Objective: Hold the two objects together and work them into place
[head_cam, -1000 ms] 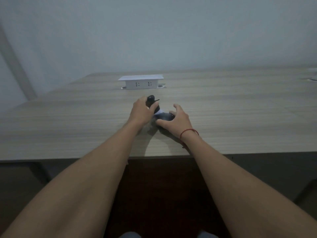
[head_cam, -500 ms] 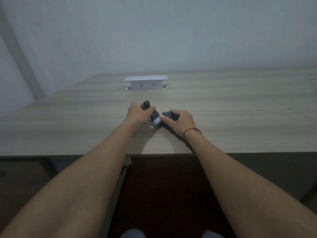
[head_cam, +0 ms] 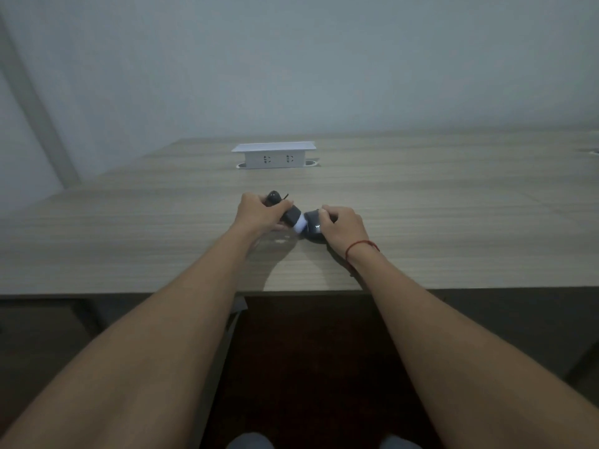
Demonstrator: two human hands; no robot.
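While both forearms stretch out over the near edge of the desk (head_cam: pixel 453 222), the head view puts the two hands close together at its middle. Left hand (head_cam: pixel 257 215) has its fingers curled round a dark handle-like piece (head_cam: pixel 285 210), whose rounded end pokes out past the knuckles, a thin black wisp beside it. Right hand (head_cam: pixel 343 226) is wrapped over a dark rounded piece (head_cam: pixel 311 229) resting on the desk, a small pale mark showing on its side. Between the two dark parts sits a white section (head_cam: pixel 299 225), touching both. What the object is, I cannot tell in this dim light. A red string (head_cam: pixel 359 246) circles the right wrist. Farther back, a white socket box (head_cam: pixel 274 155) stands upright out of the desk.
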